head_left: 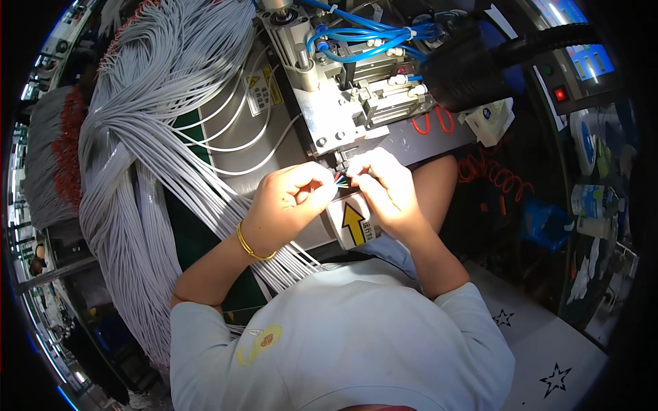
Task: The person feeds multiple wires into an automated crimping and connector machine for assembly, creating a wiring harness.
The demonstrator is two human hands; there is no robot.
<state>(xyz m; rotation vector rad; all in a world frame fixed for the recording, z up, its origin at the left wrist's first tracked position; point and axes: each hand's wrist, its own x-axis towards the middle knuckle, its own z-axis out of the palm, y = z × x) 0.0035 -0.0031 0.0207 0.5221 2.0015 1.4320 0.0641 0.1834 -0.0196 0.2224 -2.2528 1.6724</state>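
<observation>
Between my two hands, fine coloured wires [340, 181] fan out, with red, green and blue strands showing. My left hand [291, 202] is closed, its thumb and fingertips pinching these wires from the left. My right hand [384, 188] is also pinched, its fingertips right beside the wire ends; what lies between them is too small to make out. Just beyond my fingertips is the small metal head [343, 157] of a bench machine [322, 113]. Below the wires sits a white plate with a yellow arrow [353, 222].
A large bundle of grey cables [137, 151] drapes over the left side, some reaching under my left forearm. Blue air hoses [370, 38] cross the machine's top. A dark lamp [459, 68] hangs at upper right. Coiled red hose [490, 175] lies to the right.
</observation>
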